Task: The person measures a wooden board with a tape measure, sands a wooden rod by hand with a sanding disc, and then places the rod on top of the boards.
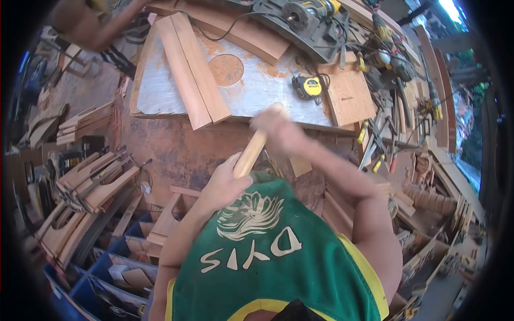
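Note:
My left hand (227, 182) is wrapped around the lower end of a pale, smooth wooden piece (250, 154), held slanting in front of my green shirt. Near its upper end my right hand (278, 128) is closed around the wood, smeared by motion. Whether something thin lies between that palm and the wood is hidden. The piece's light tip pokes out above the right hand, close to the workbench's (155, 99) front edge. Just beyond the hands, a black and yellow tape measure (307, 86) rests on the bench.
Two long boards (184, 72) lie side by side, jutting past the bench edge. A thick plank (241, 35), a power tool (310, 13) and a square board (350, 99) are on the bench. Curved wooden parts (96, 182) and a blue divided crate (101, 267) stand left. Another person's arm (120, 27) shows upper left.

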